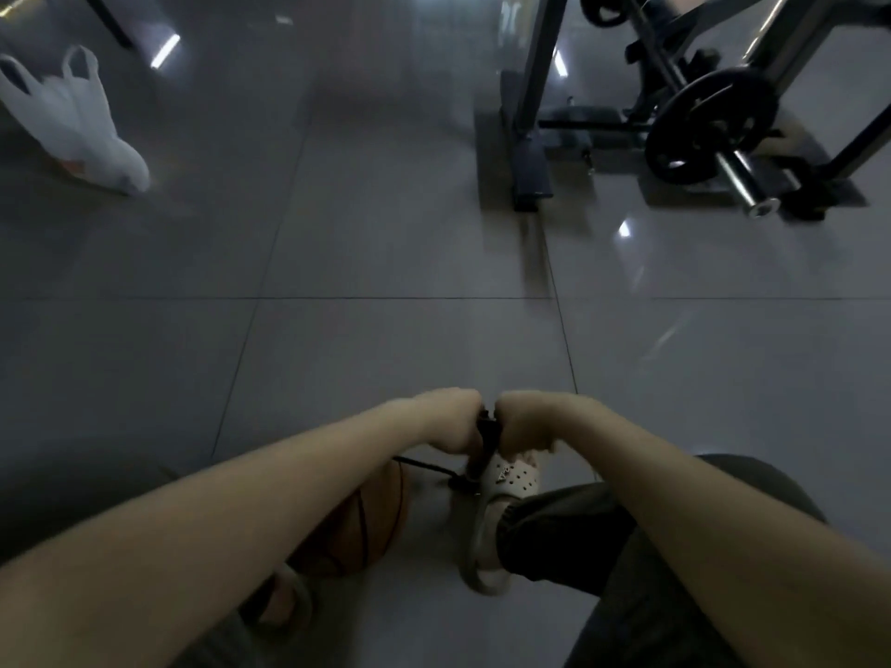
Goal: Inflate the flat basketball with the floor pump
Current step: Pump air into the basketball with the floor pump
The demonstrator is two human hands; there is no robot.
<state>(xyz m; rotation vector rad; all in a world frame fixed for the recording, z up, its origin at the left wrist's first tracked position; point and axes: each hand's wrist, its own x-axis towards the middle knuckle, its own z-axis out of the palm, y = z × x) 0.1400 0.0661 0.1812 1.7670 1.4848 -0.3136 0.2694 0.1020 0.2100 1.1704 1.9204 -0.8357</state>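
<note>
Orange basketball (373,520) lies just beside the upright black pump (483,438).

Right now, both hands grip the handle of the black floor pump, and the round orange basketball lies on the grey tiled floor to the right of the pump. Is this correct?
One detail is wrong: the head view shows the round orange basketball lying to the left of the black floor pump, not the right. The left hand and right hand do both grip its handle.
</note>
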